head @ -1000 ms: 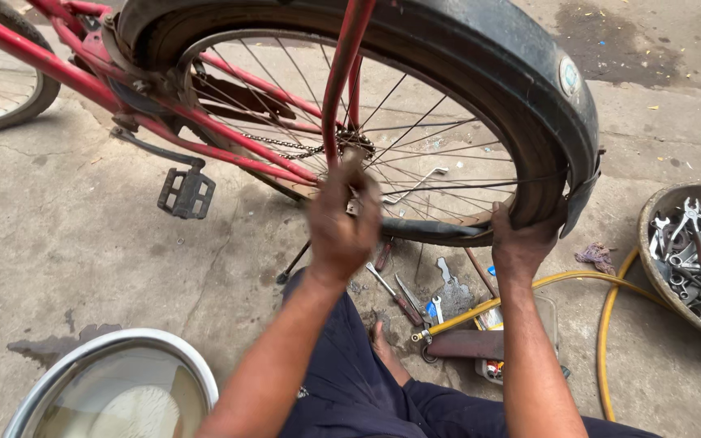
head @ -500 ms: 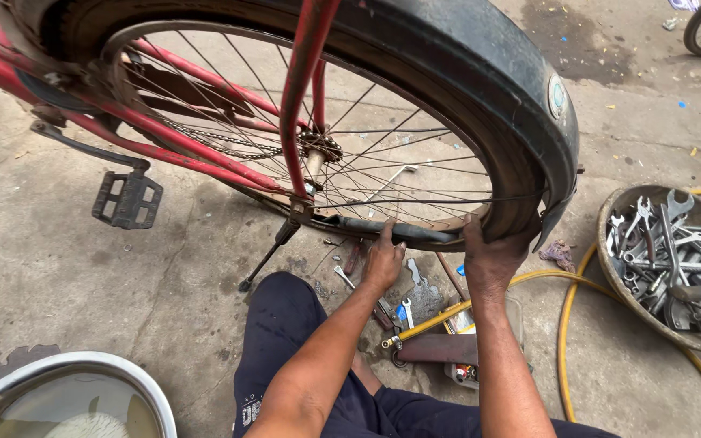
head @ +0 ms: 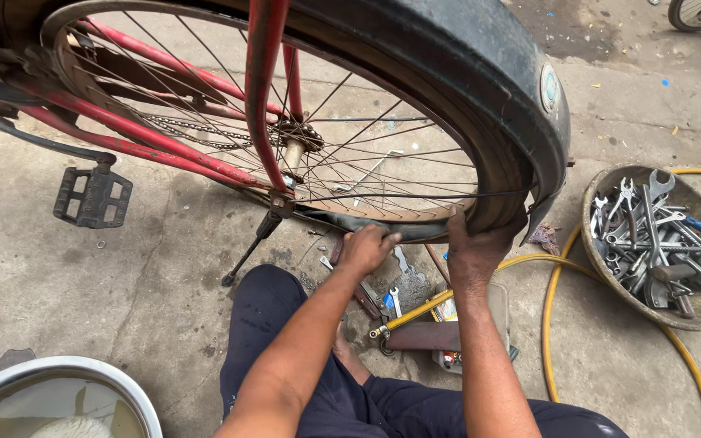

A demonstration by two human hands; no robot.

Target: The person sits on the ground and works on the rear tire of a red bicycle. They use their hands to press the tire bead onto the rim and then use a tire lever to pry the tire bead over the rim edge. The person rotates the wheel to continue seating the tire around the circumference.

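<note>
Both hands work the black tyre [head: 448, 73] at the bottom of the red bicycle's rear wheel [head: 285, 146], at about 6 o'clock on the rim. The left hand [head: 364, 249] curls its fingers over the loose tyre edge; the right hand [head: 474, 253] grips the tyre just beside it. At 3 o'clock a bowl of spanners [head: 691, 304] sits on the concrete floor, ringed by a yellow hose [head: 557, 284].

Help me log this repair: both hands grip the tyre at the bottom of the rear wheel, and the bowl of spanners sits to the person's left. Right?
Not quite. The head view shows the bowl of spanners on the person's right. Both the left hand and right hand do grip the tyre at the wheel's bottom.
</note>
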